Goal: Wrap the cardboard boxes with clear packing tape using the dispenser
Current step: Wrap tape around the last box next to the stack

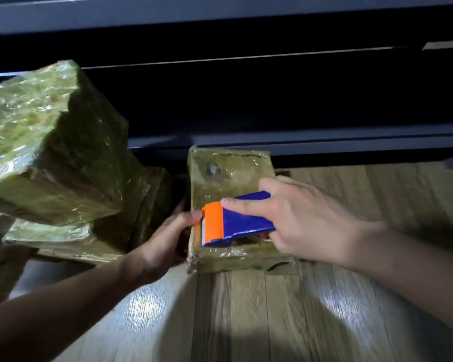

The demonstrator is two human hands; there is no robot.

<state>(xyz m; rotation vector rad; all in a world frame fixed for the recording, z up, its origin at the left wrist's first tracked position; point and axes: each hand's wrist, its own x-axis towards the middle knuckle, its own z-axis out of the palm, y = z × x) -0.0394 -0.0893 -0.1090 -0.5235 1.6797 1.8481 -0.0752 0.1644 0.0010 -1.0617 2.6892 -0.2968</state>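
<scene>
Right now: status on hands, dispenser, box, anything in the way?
Right hand grips dispenser, flat on box top. Left hand holds box's left edge. Wrapped stack close on the left, narrow gap between.

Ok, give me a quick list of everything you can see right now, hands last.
flat box: one, tan under clear tape, on the floor at centre
tape dispenser: one, blue and orange, on top of the flat box
stacked boxes: at least three, tape-wrapped, piled at left
floor: one, wood planks, foreground
dark unit: one, near black, along the back
left hand: grips the flat box's left edge
right hand: holds the tape dispenser
</scene>
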